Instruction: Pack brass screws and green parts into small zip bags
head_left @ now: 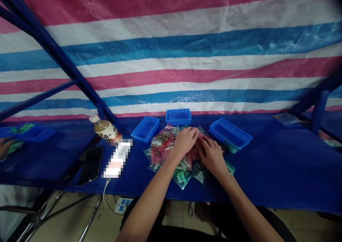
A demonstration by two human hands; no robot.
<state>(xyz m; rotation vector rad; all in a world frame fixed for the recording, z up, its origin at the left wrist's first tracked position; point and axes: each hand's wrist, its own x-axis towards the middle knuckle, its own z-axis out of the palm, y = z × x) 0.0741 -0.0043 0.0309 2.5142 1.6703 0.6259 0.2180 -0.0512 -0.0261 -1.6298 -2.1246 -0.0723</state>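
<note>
Both hands rest on a loose pile of small clear zip bags (173, 156) on a blue-covered table (269, 170). My left hand (185, 141) lies on the pile's upper middle, and my right hand (211, 155) is close beside it, with the fingertips of both meeting over red-backed bags (199, 151). Some bags hold brass-coloured small parts (162, 138); others show green labels (181, 176). The fingers hide part of the pile, and I cannot tell whether either hand grips a bag.
Three blue plastic trays (178, 116) stand around the pile. A drink bottle (105, 128), a black phone (91, 165) and a blurred white object (117, 158) lie left. Another person's hand (5, 146) sits at far left near a blue tray (34, 133). Striped tarpaulin hangs behind.
</note>
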